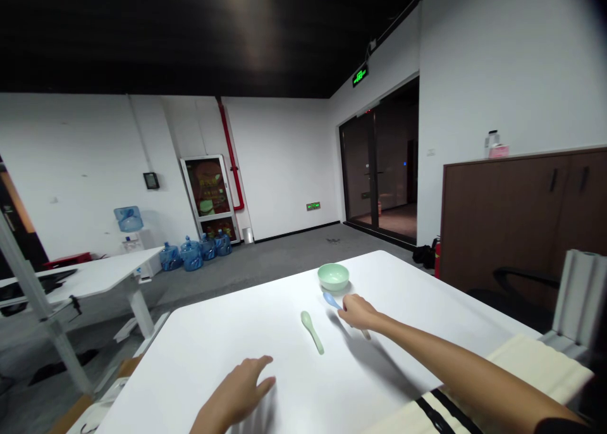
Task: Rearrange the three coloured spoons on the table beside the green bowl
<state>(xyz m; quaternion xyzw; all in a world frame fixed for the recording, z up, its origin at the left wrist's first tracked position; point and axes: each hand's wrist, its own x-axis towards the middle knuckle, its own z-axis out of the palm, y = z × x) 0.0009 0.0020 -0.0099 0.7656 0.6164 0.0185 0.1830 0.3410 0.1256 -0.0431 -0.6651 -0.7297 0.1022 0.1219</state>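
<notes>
My right hand (358, 312) is closed on a blue spoon (331, 300), its bowl end pointing toward the light green bowl (334, 286). The spoon's tip is just in front of the green bowl. Below that hand, a short beige end (366, 334) of something shows; my hand hides the rest. A pale green spoon (312, 333) lies on the white table (218, 339) between my two hands. My left hand (241, 386) is at the near side of the table, thumb and forefinger apart, holding nothing.
Cream cloth with black stripes (516, 371) lies at the near right edge, under my right forearm. A grey-white ridged object (576, 295) stands at the right. Another white desk (109, 269) is on the left; several blue water jugs (191, 255) stand on the floor behind.
</notes>
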